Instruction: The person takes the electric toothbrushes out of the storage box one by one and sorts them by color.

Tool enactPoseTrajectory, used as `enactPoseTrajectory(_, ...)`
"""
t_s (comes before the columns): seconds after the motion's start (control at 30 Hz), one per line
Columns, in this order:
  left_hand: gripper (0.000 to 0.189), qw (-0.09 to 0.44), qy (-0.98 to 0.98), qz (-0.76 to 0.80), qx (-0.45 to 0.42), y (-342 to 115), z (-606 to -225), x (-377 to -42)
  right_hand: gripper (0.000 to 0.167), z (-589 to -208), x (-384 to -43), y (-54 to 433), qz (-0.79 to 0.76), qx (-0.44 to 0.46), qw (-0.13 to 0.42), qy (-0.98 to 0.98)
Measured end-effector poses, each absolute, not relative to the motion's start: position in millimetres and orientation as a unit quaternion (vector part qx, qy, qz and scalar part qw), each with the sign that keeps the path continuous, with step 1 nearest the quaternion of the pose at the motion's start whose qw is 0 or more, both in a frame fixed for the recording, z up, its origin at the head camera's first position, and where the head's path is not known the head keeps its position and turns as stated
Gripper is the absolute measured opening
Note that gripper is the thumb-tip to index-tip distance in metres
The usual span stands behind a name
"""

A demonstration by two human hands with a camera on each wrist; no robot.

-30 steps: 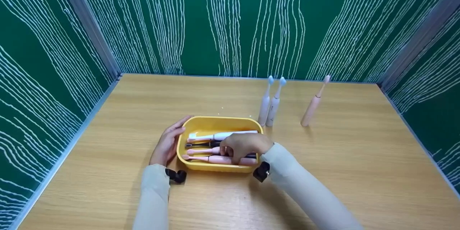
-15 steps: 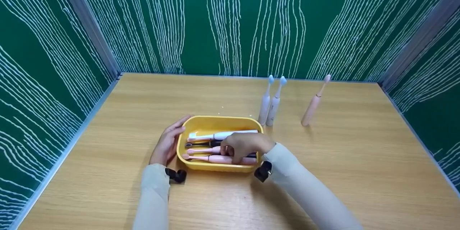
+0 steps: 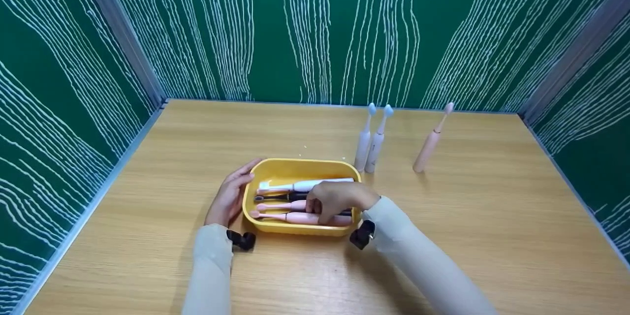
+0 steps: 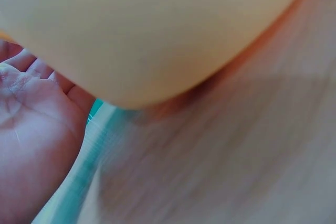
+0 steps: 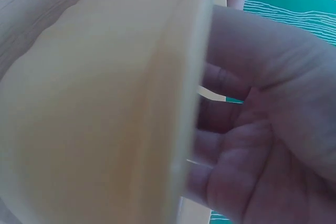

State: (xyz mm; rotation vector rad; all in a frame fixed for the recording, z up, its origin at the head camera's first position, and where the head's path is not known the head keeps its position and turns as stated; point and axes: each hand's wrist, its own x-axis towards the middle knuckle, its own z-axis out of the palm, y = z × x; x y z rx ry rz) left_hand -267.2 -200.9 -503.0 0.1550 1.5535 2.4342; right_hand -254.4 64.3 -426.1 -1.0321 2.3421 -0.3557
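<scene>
A yellow plastic basket point(image 3: 302, 230) stands on the table, seen from above in the head view. My left hand point(image 3: 230, 200) holds its left end, the thumb at the rim and the fingers along the outer wall. Several electric toothbrushes lie lengthwise inside: a white toothbrush point(image 3: 305, 185), a black toothbrush point(image 3: 278, 198), a pink toothbrush point(image 3: 281, 205) behind and another pink toothbrush point(image 3: 300, 217) in front. Reaching in over the right end, my right hand point(image 3: 339, 197) has its thumb and fingers down around the front pink toothbrush's handle. The hand hides part of the handles.
Behind the basket's right corner, a white toothbrush point(image 3: 362, 150) and a second white toothbrush point(image 3: 375, 151), both with blue heads, stand upright close together. Farther right stands a pink toothbrush point(image 3: 427, 151). Small white specks point(image 3: 304, 147) lie behind the basket. Green patterned panels point(image 3: 334, 34) enclose the table point(image 3: 221, 123).
My right hand has shifted slightly right along the toothbrushes inside the basket. My left hand, the basket and the standing toothbrushes have kept their places.
</scene>
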Motion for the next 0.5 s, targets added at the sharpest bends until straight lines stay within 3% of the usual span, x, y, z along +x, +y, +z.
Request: enactPoseTrajectory(0.5,0.051,0.122,0.529,0.839,0.051,-200.1,-502.7,-267.3,0.024,-425.1,-252.1,65.2,-0.121,-0.37,0.282,0.877)
